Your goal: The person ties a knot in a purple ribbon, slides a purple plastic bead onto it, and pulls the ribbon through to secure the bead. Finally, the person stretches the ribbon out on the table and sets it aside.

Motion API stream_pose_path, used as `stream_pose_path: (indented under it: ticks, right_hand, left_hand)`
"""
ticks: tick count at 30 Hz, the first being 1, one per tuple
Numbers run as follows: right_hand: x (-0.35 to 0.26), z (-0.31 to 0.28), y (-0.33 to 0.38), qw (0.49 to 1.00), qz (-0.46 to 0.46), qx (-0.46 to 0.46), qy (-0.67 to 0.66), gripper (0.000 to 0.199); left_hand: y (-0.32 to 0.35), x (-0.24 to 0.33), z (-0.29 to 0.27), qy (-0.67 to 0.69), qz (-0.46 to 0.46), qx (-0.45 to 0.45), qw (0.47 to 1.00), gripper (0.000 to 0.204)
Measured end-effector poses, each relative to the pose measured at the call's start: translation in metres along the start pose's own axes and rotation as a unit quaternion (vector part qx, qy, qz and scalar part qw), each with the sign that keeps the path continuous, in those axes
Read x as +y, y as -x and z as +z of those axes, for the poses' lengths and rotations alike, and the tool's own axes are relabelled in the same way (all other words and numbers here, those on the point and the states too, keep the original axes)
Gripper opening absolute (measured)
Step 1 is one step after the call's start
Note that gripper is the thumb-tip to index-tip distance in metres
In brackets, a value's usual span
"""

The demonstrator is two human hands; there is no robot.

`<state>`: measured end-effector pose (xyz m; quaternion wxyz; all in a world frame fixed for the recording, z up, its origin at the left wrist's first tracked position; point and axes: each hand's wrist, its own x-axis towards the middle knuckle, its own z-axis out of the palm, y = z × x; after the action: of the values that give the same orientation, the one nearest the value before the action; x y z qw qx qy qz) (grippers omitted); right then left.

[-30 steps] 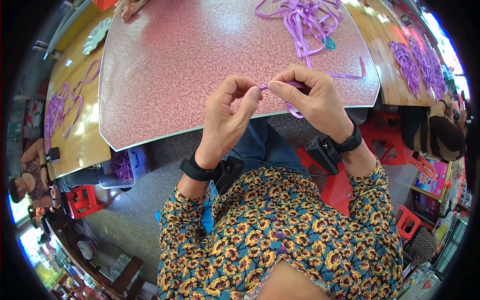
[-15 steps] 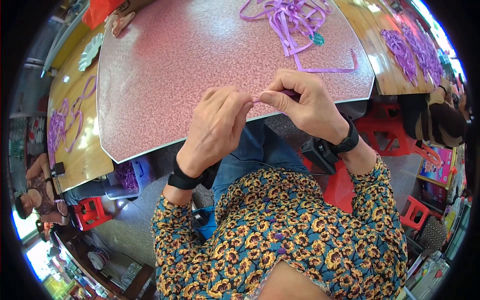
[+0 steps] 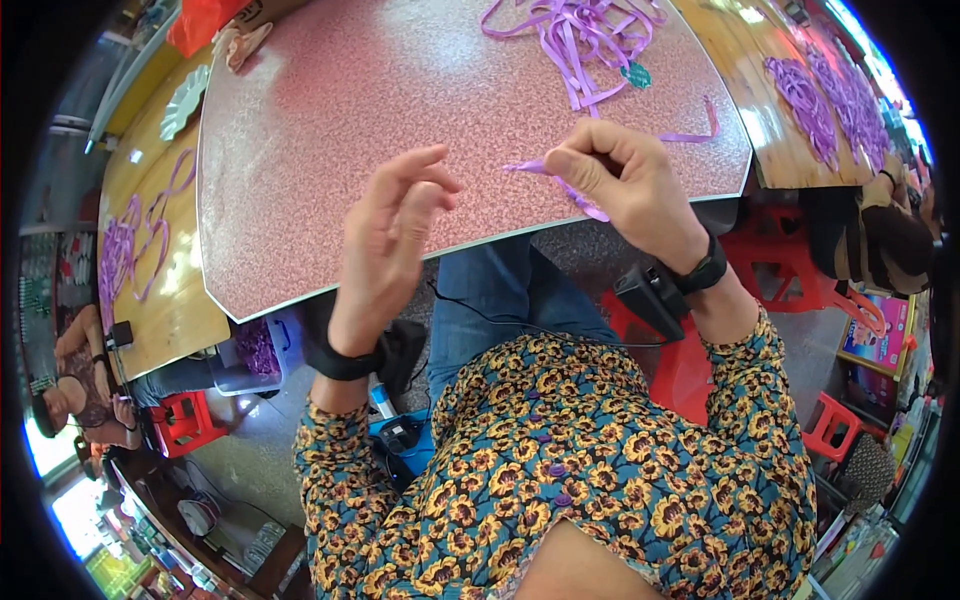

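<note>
Pinched in right hand point(image 3: 625, 185) grip: thin purple plastic ribbon strip point(image 3: 560, 178); left hand point(image 3: 390, 245) now released, fingers spread above pink speckled tabletop point(image 3: 300, 150).

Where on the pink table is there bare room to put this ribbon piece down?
The pink speckled table is bare across its left and middle, from the near edge by the left hand up toward the white dish. The far right is crowded: the purple ribbon pile and a small teal piece lie there, above the right hand, which pinches a purple ribbon strip.
</note>
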<state>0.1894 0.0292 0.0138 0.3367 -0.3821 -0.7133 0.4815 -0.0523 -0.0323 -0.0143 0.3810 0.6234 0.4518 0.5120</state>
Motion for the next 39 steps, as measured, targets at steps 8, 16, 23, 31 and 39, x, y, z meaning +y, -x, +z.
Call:
stream_pose_path:
  ticks: [8,16,23,31,39]
  right_hand:
    - [0.0,0.024,0.0,0.999,-0.046,-0.014,-0.004,0.012]
    - [0.021,0.027,0.0,0.986,-0.166,-0.005,0.003,0.01]
    - [0.062,-0.04,-0.011,0.97,-0.115,0.058,0.206,0.019]
    - [0.062,-0.011,-0.003,0.943,-0.153,-0.019,0.296,0.026]
    - [0.054,0.003,-0.005,0.973,-0.126,-0.043,0.188,0.015]
  left_hand:
    - [-0.007,0.005,0.024,-0.209,0.129,-0.044,0.968,0.01]
    - [0.006,0.013,0.007,-0.211,0.037,-0.074,0.974,0.006]
    - [0.014,-0.004,-0.048,-0.256,-0.105,-0.008,0.961,0.022]
    - [-0.005,-0.015,-0.012,-0.376,0.067,0.032,0.924,0.046]
    - [-0.01,-0.026,0.059,-0.222,0.091,-0.076,0.968,0.037]
